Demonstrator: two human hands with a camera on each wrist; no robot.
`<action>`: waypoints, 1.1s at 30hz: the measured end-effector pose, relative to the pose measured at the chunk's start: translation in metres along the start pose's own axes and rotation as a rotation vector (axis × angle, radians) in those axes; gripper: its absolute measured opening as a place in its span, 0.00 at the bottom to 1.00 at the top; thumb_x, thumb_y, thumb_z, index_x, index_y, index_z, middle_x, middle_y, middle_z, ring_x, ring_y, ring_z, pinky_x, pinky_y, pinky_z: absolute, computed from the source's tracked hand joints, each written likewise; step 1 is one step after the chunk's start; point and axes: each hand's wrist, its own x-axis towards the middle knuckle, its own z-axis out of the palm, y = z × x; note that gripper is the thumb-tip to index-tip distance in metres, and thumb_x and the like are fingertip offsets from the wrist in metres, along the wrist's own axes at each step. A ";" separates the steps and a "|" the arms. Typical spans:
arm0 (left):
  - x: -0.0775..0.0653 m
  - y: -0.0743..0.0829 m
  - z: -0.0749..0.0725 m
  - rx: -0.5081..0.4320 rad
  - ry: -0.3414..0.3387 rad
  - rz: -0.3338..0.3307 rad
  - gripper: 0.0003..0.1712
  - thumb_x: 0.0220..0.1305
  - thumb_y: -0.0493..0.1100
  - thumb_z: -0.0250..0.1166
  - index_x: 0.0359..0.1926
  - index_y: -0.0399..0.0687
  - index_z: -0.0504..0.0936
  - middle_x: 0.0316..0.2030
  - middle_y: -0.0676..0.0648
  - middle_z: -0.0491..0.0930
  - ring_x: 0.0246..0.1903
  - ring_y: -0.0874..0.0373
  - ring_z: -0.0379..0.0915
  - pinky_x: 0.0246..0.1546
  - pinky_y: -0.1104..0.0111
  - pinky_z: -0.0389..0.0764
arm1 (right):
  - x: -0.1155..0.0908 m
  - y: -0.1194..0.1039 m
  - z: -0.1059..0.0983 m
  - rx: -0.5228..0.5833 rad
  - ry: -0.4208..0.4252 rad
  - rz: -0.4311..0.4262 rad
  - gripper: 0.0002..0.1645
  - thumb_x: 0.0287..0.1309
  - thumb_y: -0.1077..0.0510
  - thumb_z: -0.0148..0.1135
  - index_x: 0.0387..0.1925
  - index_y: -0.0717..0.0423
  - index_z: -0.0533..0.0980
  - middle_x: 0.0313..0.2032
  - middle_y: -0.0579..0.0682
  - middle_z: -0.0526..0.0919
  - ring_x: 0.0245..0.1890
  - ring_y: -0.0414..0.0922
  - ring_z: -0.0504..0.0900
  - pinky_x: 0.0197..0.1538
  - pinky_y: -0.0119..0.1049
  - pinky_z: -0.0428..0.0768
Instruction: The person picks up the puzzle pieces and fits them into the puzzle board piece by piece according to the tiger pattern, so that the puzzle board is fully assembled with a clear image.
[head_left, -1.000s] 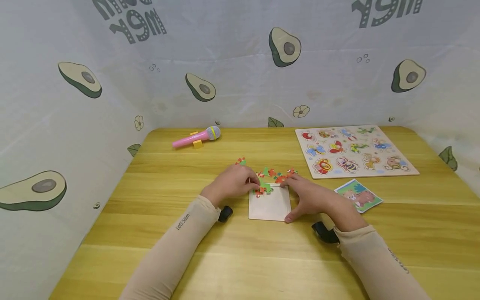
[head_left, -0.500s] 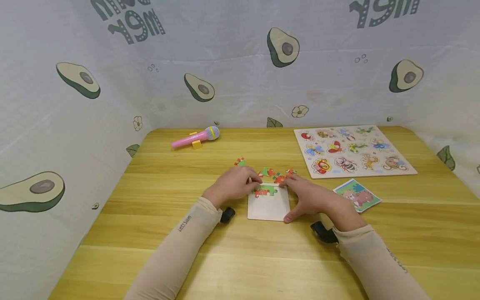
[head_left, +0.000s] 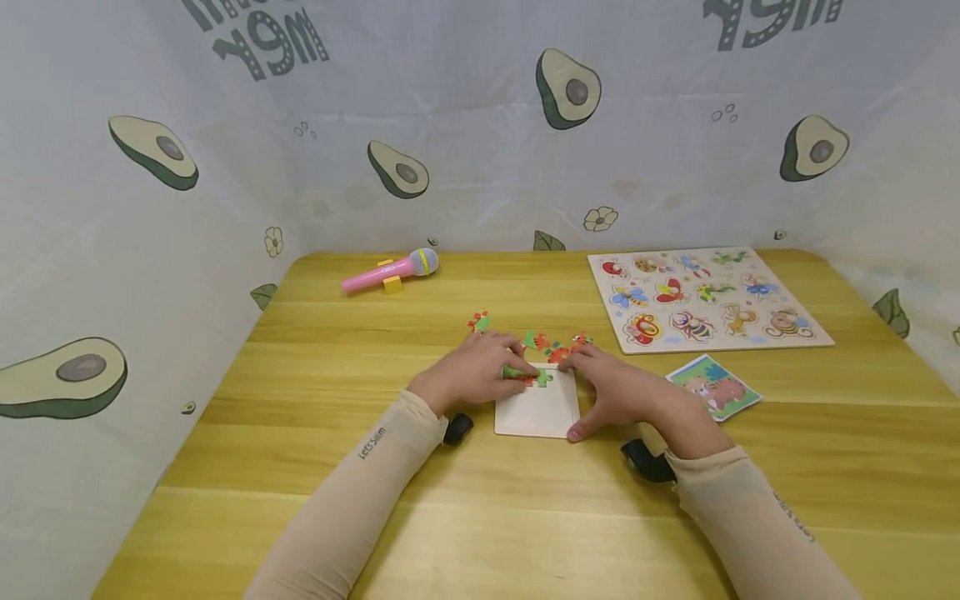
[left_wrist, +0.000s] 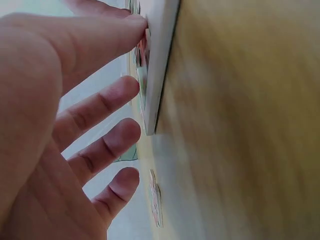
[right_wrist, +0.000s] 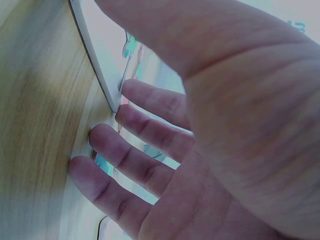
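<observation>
A small square puzzle board (head_left: 536, 414) lies flat in the middle of the table. Joined green and orange jigsaw pieces (head_left: 543, 377) sit along its far edge, partly covered by fingers. My left hand (head_left: 476, 368) reaches over the board's left side, thumb and index finger spread and touching these pieces. Its other fingers are spread in the left wrist view, beside the board's edge (left_wrist: 156, 100). My right hand (head_left: 626, 392) holds the board's right side, thumb at the near corner and fingertips at the far corner. More jigsaw pieces (head_left: 558, 354) lie loose just behind the board.
One jigsaw piece (head_left: 480, 322) lies behind my left hand. A picture card (head_left: 718, 390) with bears is right of my right hand. Further back are a wooden insect board (head_left: 708, 304) and a pink toy microphone (head_left: 386, 272). Avocado-print cloth (head_left: 480, 167) walls the table.
My left thumb and index finger have moved slightly right and spread apart over the pieces. The joined pieces now lie flat at the board's far edge. My right hand stays on the board.
</observation>
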 end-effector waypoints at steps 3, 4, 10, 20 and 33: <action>0.000 -0.002 0.000 -0.022 0.007 0.007 0.17 0.70 0.54 0.65 0.58 0.65 0.86 0.54 0.53 0.77 0.60 0.52 0.67 0.62 0.54 0.64 | 0.000 -0.001 -0.001 0.007 -0.006 0.005 0.57 0.39 0.38 0.83 0.65 0.63 0.69 0.71 0.71 0.57 0.71 0.68 0.55 0.66 0.64 0.60; 0.000 -0.003 0.000 -0.032 0.011 0.010 0.17 0.70 0.54 0.66 0.57 0.64 0.86 0.53 0.54 0.77 0.60 0.52 0.67 0.62 0.54 0.64 | -0.001 -0.001 -0.001 0.010 -0.007 0.008 0.57 0.39 0.38 0.83 0.65 0.63 0.69 0.71 0.71 0.57 0.71 0.69 0.55 0.66 0.65 0.60; -0.001 -0.003 -0.002 -0.119 0.052 -0.001 0.13 0.72 0.48 0.64 0.53 0.57 0.89 0.48 0.54 0.80 0.51 0.58 0.73 0.55 0.62 0.71 | -0.001 -0.002 0.000 0.019 -0.015 0.022 0.57 0.39 0.39 0.84 0.65 0.63 0.68 0.71 0.71 0.56 0.71 0.69 0.55 0.66 0.65 0.59; 0.007 0.006 0.002 -0.202 0.107 -0.188 0.06 0.70 0.44 0.66 0.39 0.54 0.90 0.41 0.56 0.82 0.43 0.61 0.74 0.47 0.67 0.73 | 0.000 -0.004 -0.003 0.014 -0.021 0.029 0.58 0.40 0.38 0.83 0.67 0.62 0.68 0.72 0.72 0.54 0.72 0.70 0.51 0.67 0.66 0.56; 0.011 0.009 0.007 -0.347 0.114 -0.337 0.05 0.69 0.43 0.68 0.37 0.52 0.89 0.35 0.58 0.82 0.38 0.60 0.73 0.41 0.69 0.75 | -0.001 -0.004 -0.003 0.020 -0.031 0.040 0.58 0.40 0.38 0.83 0.67 0.62 0.68 0.72 0.72 0.54 0.73 0.69 0.50 0.67 0.66 0.56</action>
